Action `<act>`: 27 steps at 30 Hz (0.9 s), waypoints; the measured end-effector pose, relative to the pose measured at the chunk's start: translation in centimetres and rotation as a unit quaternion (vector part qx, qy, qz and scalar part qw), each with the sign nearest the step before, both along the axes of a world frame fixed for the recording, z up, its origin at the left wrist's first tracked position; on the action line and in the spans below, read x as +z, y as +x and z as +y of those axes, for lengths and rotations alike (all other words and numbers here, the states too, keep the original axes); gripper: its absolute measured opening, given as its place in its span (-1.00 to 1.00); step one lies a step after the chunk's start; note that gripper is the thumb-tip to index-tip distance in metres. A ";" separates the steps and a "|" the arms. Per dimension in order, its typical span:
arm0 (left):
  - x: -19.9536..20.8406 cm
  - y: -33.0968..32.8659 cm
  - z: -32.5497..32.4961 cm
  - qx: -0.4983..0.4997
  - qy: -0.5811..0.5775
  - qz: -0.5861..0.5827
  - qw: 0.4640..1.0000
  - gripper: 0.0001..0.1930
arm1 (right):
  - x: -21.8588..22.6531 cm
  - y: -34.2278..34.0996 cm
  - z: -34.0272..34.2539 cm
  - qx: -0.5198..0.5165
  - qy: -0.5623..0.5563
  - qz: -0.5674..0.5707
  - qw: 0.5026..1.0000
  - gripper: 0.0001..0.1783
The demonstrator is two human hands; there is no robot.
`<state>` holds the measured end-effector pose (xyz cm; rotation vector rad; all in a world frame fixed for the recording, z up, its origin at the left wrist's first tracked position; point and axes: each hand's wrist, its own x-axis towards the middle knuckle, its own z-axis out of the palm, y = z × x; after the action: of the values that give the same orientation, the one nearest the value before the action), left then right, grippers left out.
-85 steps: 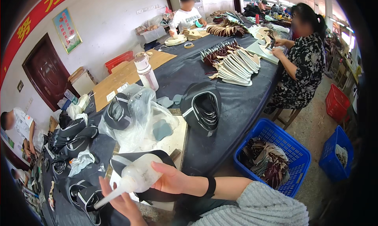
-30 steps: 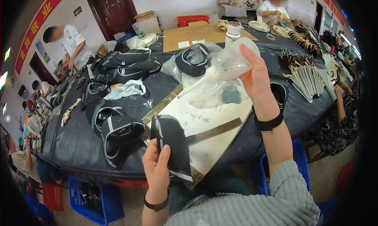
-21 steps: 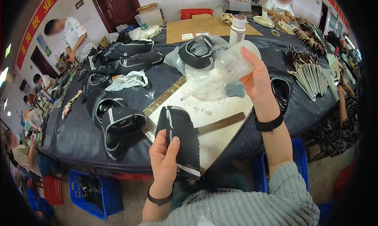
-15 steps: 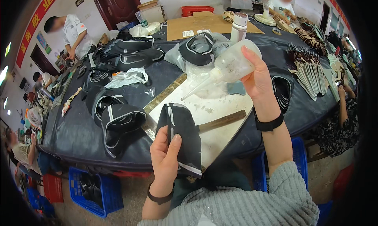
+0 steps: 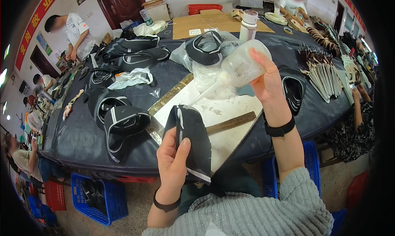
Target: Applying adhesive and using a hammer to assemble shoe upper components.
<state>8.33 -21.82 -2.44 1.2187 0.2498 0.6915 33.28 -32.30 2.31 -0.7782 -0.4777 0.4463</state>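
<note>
In the head view, your left hand (image 5: 170, 162) grips a black fabric piece (image 5: 195, 135) with light trim, the thumb across its front and the other fingers behind its left side, clamped on it. The piece is held up over the near part of a white board (image 5: 220, 153), close in front of you.

Your right hand (image 5: 266, 82) is wrapped round a cloudy squeeze bottle (image 5: 243, 65), fingers clamped on its body. The bottle tilts down to the left, and its long thin nozzle (image 5: 203, 94) ends right by the upper edge of the piece; you cannot tell whether the tip touches.

A wooden handle (image 5: 232, 123) lies on the board, its left end hidden behind the piece. Past the board, a clear plastic bag (image 5: 205, 77) lies with another black piece (image 5: 202, 49) on top, and a white flask (image 5: 248, 28) stands beyond your bottle. More black pieces (image 5: 125, 127) lie to the left on the dark surface (image 5: 78, 141), and a nested black stack (image 5: 293, 92) sits right of your right wrist.
</note>
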 end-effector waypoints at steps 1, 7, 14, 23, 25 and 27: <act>0.1 0.0 0.0 -0.001 0.000 0.000 1.000 -0.68 | 0.0 -0.1 0.1 0.002 0.001 -0.001 1.000 -0.55; 0.3 -0.3 0.1 -0.016 -0.001 -0.014 1.000 -0.52 | 0.1 -0.7 0.1 0.002 0.003 -0.017 1.000 -0.56; 0.5 -0.4 -0.1 -0.014 -0.032 -0.017 0.999 -0.39 | -0.1 -0.9 -0.2 -0.021 0.000 -0.046 0.999 -0.62; 0.1 -0.1 0.5 -0.011 -0.021 -0.003 1.000 -0.38 | 0.9 -1.8 0.2 -0.044 0.004 -0.103 0.994 -0.65; 0.0 0.2 0.3 0.003 -0.012 0.004 1.000 -0.38 | 1.4 -1.8 -0.4 -0.068 -0.006 -0.121 0.990 -0.68; -0.1 0.3 0.1 0.002 0.026 0.011 1.000 -0.41 | 1.5 -1.8 -1.7 -0.112 -0.019 -0.148 0.982 -0.70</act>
<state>8.61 -21.73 -2.50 1.2765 0.2540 0.6914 31.52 -33.99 3.83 -0.9291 -0.6502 0.1288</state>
